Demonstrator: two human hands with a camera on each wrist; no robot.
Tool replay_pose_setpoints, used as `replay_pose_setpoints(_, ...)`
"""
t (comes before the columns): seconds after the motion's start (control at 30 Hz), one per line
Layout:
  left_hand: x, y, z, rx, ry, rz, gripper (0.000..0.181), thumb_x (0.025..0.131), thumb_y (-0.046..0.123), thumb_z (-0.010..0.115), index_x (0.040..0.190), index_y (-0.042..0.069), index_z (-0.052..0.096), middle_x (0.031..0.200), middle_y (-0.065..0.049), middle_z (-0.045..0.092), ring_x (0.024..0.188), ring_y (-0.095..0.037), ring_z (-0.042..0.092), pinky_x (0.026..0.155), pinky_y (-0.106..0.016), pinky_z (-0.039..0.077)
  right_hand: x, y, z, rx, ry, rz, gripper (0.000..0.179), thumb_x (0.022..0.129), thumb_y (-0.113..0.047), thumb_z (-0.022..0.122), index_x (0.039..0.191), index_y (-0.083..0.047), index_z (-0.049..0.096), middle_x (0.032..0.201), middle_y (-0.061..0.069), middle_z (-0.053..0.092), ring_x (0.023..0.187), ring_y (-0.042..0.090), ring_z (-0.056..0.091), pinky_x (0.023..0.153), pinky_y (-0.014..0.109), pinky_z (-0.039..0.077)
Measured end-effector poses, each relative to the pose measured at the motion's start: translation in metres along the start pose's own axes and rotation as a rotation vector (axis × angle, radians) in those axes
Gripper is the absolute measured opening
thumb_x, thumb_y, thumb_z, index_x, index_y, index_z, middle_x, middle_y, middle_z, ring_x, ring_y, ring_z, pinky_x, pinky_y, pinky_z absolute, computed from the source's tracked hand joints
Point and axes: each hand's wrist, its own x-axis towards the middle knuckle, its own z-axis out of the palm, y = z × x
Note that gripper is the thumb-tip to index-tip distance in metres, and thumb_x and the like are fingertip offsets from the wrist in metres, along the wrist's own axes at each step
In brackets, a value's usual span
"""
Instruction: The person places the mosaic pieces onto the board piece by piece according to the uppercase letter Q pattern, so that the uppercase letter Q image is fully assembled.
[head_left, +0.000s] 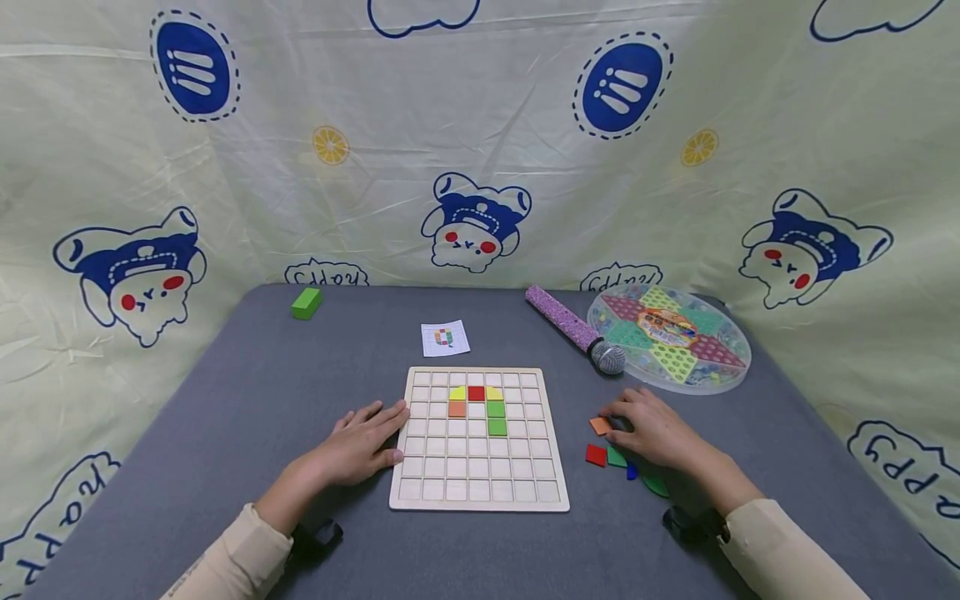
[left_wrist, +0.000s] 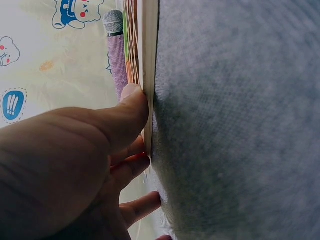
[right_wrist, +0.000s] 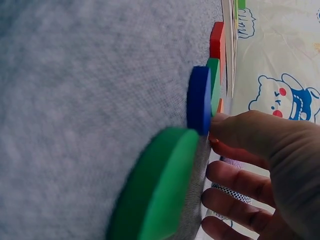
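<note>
A pale wooden grid board [head_left: 480, 492] lies at the table's middle. On its upper cells sit two yellow pieces [head_left: 494, 393], a red square [head_left: 476, 393], an orange square [head_left: 457, 409] and two green squares [head_left: 497, 427]. My left hand [head_left: 367, 442] rests at the board's left edge, fingers extended; in the left wrist view its thumb [left_wrist: 134, 107] touches the rim. To the right, my right hand [head_left: 651, 427] pinches an orange tile [head_left: 598, 426] at the table between thumb and index finger. Near it lie a red tile [head_left: 596, 455], green tile [head_left: 617, 457], blue piece [right_wrist: 199, 100] and curved green piece [right_wrist: 155, 185].
Behind the board lies a small card [head_left: 445, 338] with a coloured pattern. A green block [head_left: 307, 303] stands at the back left. At the back right, a purple microphone [head_left: 566, 321] lies against a round, clear-rimmed game board [head_left: 667, 337]. A printed cloth [head_left: 480, 108] hangs behind the table.
</note>
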Motion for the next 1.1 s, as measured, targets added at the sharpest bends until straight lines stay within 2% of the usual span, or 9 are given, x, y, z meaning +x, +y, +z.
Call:
replay_pose_setpoints(0.37,-0.0011,0.0001,-0.0003,-0.005,-0.002,0.001,0.062,0.094,0.029,0.056,0.148,0.010,0.032,0.156,-0.009,0.029,0.143,-0.041,0.020,0.107,-0.068,0.015,-0.0009,0.0032,0.0014,0.022,0.006,0.004,0.019,0.081,-0.021,0.073,0.098,-0.015,0.071,0.093,0.000,0.060,0.089,0.020,0.051,0.077,0.041,0.044)
replay_pose_setpoints(1.1,0.0008,-0.0006,0.0007,0.003,-0.008,-0.007,0.062,0.094,0.031,0.056,0.148,0.012,0.032,0.156,-0.008,0.028,0.143,-0.041,0.020,0.108,-0.068,0.015,-0.0020,0.0039,0.0012,0.023,0.012,0.021,0.017,0.082,-0.024,0.073,0.096,-0.015,0.071,0.092,-0.001,0.060,0.088,0.018,0.050,0.076,0.039,0.044)
